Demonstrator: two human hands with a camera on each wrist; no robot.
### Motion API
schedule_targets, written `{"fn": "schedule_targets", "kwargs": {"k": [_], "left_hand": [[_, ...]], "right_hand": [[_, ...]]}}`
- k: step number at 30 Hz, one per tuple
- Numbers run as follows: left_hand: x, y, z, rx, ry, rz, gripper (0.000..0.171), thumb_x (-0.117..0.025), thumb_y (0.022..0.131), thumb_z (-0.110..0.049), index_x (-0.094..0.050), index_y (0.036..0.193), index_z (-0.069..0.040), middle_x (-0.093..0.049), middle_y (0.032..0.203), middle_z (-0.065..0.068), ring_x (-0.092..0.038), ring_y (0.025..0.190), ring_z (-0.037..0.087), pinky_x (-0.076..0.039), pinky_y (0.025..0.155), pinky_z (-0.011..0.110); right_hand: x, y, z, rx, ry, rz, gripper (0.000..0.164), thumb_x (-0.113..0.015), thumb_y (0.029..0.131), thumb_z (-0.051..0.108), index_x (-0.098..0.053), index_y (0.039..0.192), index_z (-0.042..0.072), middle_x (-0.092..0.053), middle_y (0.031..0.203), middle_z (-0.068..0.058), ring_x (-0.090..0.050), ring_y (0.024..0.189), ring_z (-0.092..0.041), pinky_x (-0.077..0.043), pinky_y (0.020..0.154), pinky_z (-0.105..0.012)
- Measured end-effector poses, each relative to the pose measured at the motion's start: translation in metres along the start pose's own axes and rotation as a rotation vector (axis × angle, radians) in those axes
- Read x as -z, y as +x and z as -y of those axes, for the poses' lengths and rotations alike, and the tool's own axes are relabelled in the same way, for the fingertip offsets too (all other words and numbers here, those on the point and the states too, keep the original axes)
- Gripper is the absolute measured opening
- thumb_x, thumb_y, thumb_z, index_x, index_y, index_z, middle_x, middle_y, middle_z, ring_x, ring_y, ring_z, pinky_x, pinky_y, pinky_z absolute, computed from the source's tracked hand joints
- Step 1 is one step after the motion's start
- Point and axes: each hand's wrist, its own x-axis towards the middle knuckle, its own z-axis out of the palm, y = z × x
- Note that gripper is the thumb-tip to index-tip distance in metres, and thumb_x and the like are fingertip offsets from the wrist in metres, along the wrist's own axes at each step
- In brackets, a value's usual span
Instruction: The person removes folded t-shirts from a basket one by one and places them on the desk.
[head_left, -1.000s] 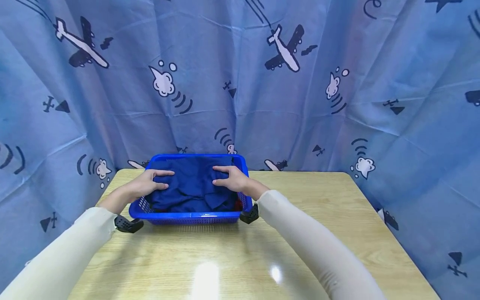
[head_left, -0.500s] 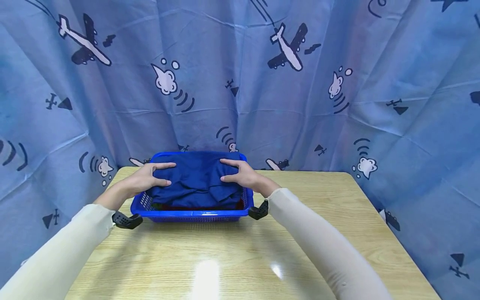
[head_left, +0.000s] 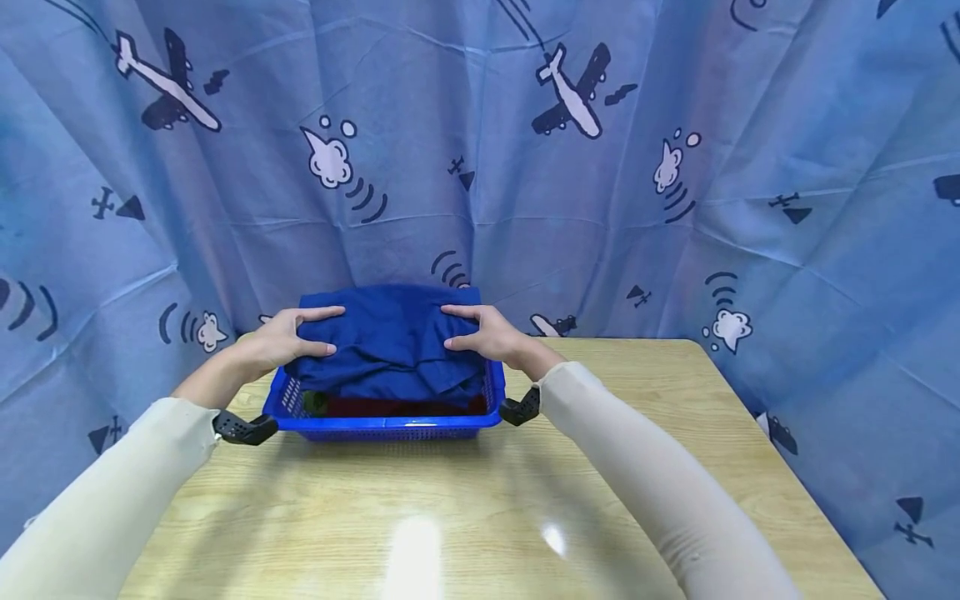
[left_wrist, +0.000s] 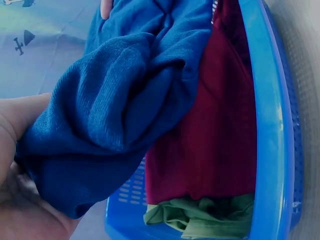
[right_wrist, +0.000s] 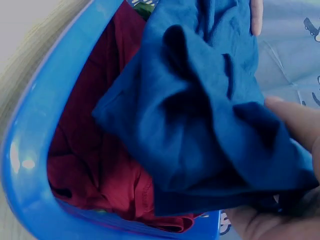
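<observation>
A folded dark blue garment (head_left: pixel 390 343) is raised above the back of a blue plastic basket (head_left: pixel 390 425). My left hand (head_left: pixel 279 340) grips its left end, thumb in front and fingers reaching over the top. At the opposite end my right hand (head_left: pixel 497 337) holds it the same way. Both wrist views show the folds bunched between thumb and fingers, and part of each hand is hidden by the cloth. Beneath, in the basket, lies a dark red garment (left_wrist: pixel 215 120), with a green cloth (left_wrist: pixel 202 215) at the basket's left end.
The basket stands on a light wooden table (head_left: pixel 600 433), near its back edge. A blue curtain (head_left: pixel 405 150) printed with airplanes hangs right behind and along both sides. Black wrist cameras (head_left: pixel 246 427) sit close to the basket's front corners.
Both hands have lifted the blue garment up and back from inside the basket. The red garment and green cloth beneath have come into sight.
</observation>
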Motion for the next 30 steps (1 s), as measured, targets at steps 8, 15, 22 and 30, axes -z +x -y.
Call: {"fn": "schedule_targets", "kwargs": {"k": [8, 15, 22, 30], "left_hand": [[0.003, 0.002, -0.006, -0.008, 0.008, -0.015, 0.070, -0.068, 0.097, -0.017, -0.035, 0.159, -0.015, -0.009, 0.170, 0.021, 0.000, 0.156, 0.044, -0.011, 0.122, 0.068], [0.005, 0.001, -0.012, -0.014, 0.000, -0.018, 0.070, -0.068, 0.097, -0.016, -0.036, 0.158, -0.015, -0.006, 0.170, 0.022, 0.002, 0.156, 0.045, -0.009, 0.122, 0.069], [0.008, -0.002, -0.016, -0.015, 0.002, -0.023, 0.069, -0.068, 0.097, -0.016, -0.036, 0.158, -0.015, -0.010, 0.169, 0.022, -0.006, 0.156, 0.044, -0.014, 0.122, 0.067], [0.011, -0.003, -0.023, -0.049, -0.004, -0.038, 0.068, -0.068, 0.096, -0.016, -0.038, 0.157, -0.015, -0.008, 0.170, 0.019, 0.001, 0.158, 0.041, -0.008, 0.123, 0.067]], "right_hand": [[0.001, -0.001, 0.007, 0.002, -0.072, -0.040, 0.066, -0.073, 0.092, 0.010, -0.047, 0.153, 0.020, -0.032, 0.164, -0.013, -0.035, 0.149, -0.031, -0.040, 0.118, -0.047], [0.002, -0.003, 0.010, 0.005, -0.107, -0.049, 0.069, -0.072, 0.092, 0.007, -0.045, 0.154, 0.021, -0.028, 0.166, -0.013, -0.030, 0.152, -0.030, -0.038, 0.119, -0.047], [0.005, -0.004, 0.013, 0.001, -0.114, -0.036, 0.072, -0.071, 0.093, 0.008, -0.040, 0.157, 0.021, -0.026, 0.167, -0.014, -0.029, 0.153, -0.030, -0.036, 0.120, -0.047], [0.011, -0.007, 0.016, -0.013, -0.077, -0.041, 0.071, -0.070, 0.094, 0.008, -0.040, 0.156, 0.023, -0.027, 0.166, -0.015, -0.034, 0.151, -0.031, -0.039, 0.119, -0.047]]}}
